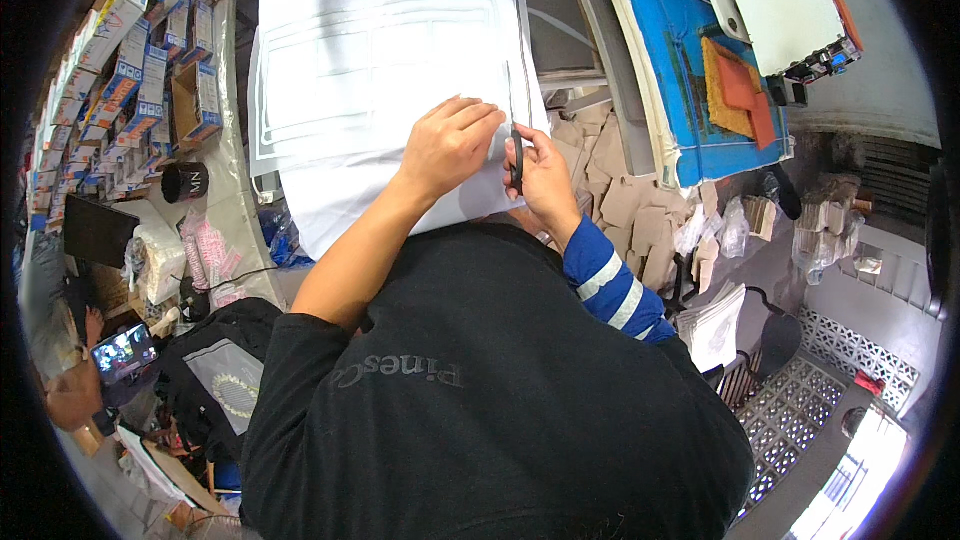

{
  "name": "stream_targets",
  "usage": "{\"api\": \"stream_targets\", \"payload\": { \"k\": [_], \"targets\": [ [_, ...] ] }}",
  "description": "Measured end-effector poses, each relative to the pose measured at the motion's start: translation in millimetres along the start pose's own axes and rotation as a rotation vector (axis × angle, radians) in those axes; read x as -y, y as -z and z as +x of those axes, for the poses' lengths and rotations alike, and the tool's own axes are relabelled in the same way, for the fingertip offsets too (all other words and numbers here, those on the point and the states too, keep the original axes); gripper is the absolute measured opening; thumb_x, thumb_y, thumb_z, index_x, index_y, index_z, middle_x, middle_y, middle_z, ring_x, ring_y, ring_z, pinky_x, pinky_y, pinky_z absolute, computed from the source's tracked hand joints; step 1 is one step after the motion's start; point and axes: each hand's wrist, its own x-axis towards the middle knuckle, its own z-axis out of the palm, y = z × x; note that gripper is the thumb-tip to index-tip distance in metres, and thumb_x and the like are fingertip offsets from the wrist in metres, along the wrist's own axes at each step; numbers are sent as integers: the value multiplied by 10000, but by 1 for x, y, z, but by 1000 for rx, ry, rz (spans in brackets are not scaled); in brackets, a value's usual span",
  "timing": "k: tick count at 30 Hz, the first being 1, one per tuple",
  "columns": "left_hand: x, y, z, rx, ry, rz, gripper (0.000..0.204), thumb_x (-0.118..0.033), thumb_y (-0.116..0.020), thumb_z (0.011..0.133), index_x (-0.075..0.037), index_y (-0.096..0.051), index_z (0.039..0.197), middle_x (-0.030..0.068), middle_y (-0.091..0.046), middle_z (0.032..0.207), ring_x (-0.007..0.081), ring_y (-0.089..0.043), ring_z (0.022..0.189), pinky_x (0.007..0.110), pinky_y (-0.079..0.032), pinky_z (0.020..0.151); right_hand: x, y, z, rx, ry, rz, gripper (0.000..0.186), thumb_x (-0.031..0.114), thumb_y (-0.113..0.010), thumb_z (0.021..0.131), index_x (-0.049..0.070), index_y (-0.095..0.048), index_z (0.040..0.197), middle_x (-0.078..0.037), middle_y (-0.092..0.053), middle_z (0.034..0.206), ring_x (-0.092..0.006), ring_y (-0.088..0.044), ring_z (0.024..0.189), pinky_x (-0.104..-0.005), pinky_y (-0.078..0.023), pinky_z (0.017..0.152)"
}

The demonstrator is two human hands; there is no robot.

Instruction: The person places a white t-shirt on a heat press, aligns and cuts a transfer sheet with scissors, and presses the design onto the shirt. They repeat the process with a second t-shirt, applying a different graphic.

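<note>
Large white sheets [390, 50], some with pale rectangular outlines, lie in a pile in front of me. My left hand [452, 143] rests on them near their right edge, fingers stretched out and its thumb mostly hidden. Just to its right, my right hand [540, 175] grips dark-handled scissors [517, 162]. The scissors point away from me along the sheets' right edge, and their blades are hard to make out. A blue sleeve with pale bands [615, 285] covers my right forearm; the left forearm is bare.
Stacked small cardboard boxes [125, 70] and a dark mug [184, 182] stand at the left. Brown paper pieces [605, 165] lie right of the sheets, beside a blue-topped table [650, 30] with orange pads [738, 90]. At lower left, someone's hand is near a lit phone [125, 353].
</note>
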Motion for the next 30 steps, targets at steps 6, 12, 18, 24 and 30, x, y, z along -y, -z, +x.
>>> {"api": "stream_targets", "payload": {
  "k": [6,12,18,24,30],
  "targets": [
    [0,7,-5,-17,-19,34,217,-58,-698,799,-67,-728,1014,79,-739,1035,275,-709,1007,438,-554,949,14,3,27,19,10,65,445,290,-641,1011,63,-509,1369,-42,-601,833,-130,-596,639,-261,-473,504],
    [6,-4,-19,31,43,17,254,-70,-703,809,-96,-726,1060,76,-732,1089,302,-691,1088,482,-529,1000,-18,12,-10,57,-69,99,470,283,-626,1024,84,-471,1421,-37,-599,871,-129,-608,688,-270,-498,539],
    [4,-13,-33,96,46,51,282,-88,-717,804,-112,-722,1085,76,-725,1127,331,-660,1153,540,-475,1056,-37,10,-33,62,-61,64,501,263,-624,1028,97,-444,1465,-35,-583,896,-111,-595,695,-247,-498,545],
    [1,-10,-32,121,62,53,275,-56,-700,820,-97,-735,1089,103,-724,1145,340,-656,1170,547,-466,1074,-39,3,-36,27,-55,47,493,241,-615,1032,76,-440,1463,-34,-578,896,-105,-588,690,-243,-493,539],
    [1,-8,-31,99,57,33,270,-74,-707,811,-93,-734,1079,93,-729,1128,336,-666,1150,534,-479,1056,-36,-3,-36,7,-70,23,479,216,-615,1029,71,-443,1453,-37,-577,866,-110,-591,681,-241,-485,525]
  ]
}}
